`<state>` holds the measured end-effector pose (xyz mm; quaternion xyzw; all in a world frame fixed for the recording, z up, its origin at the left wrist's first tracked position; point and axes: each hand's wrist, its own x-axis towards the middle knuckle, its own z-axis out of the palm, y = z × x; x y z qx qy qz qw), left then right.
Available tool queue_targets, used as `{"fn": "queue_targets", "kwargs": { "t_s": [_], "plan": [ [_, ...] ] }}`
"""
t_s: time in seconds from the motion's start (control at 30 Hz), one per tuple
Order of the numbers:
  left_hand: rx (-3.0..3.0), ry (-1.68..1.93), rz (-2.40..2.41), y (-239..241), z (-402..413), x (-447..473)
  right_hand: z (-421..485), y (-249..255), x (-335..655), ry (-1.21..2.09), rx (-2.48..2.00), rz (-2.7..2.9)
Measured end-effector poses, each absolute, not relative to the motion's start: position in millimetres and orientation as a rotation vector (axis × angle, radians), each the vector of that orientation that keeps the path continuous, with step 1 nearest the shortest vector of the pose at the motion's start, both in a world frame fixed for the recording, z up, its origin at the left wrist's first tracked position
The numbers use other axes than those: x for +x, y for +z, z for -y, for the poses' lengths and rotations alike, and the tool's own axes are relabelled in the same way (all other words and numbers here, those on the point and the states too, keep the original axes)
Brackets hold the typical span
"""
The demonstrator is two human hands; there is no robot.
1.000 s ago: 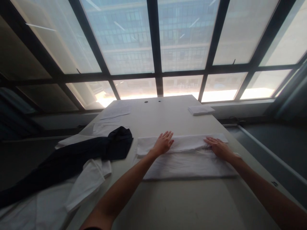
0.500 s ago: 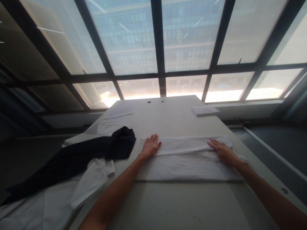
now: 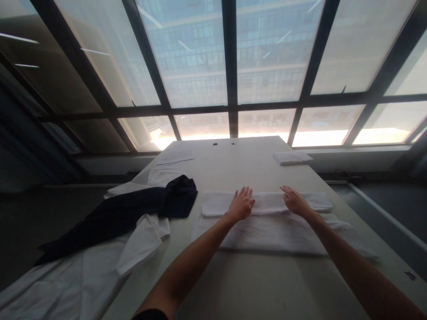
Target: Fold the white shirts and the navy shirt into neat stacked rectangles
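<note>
A white cloth [image 3: 273,235] lies in front of me, with its far part folded over into a long flat band. Spread fingers of my left hand [image 3: 242,205] rest on this band, just left of its middle. My right hand [image 3: 295,202] is over the band farther right, index finger stretched out and the other fingers partly hidden; whether it touches the fabric I cannot tell. Neither hand grips anything. At the right, a loose part of the cloth sticks out past the fold toward the table's edge.
On the left, a dark garment [image 3: 133,204] lies over white fabric [image 3: 90,271] that hangs off the white table [image 3: 233,173]. Paper sheets [image 3: 176,154] are at the far left and a folded white cloth [image 3: 292,158] at the far right. Windows [image 3: 200,58] stand behind.
My left hand has slid right along the folded band, away from its left end. My right hand has shifted a little left across it, its fingers less spread. The view has turned slightly left.
</note>
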<state>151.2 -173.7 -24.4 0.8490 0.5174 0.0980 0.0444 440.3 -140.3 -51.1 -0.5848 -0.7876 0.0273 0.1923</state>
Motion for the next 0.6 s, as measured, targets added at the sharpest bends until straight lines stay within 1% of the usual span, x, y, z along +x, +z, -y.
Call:
{"fn": "queue_targets", "kwargs": {
  "t_s": [0.13, 0.23, 0.4, 0.6],
  "plan": [
    [2.648, 0.358, -1.428, -40.2, 178.1, 198.2, 135.6, -46.7, 361.7, 0.193, -1.721, 2.264],
    [2.697, 0.365, -1.433, -52.8, 181.5, 202.2, 138.3, -55.8, 344.3, 0.240, -1.799, 2.356],
    [2.724, 0.328, -1.421, -55.4, 182.1, 196.1, 136.8, -68.7, 390.1, 0.161, -1.919, 2.376],
    [2.680, 0.259, -1.389, -50.5, 179.0, 194.8, 130.7, -74.1, 473.2, 0.020, -2.190, 2.149]
  ]
}}
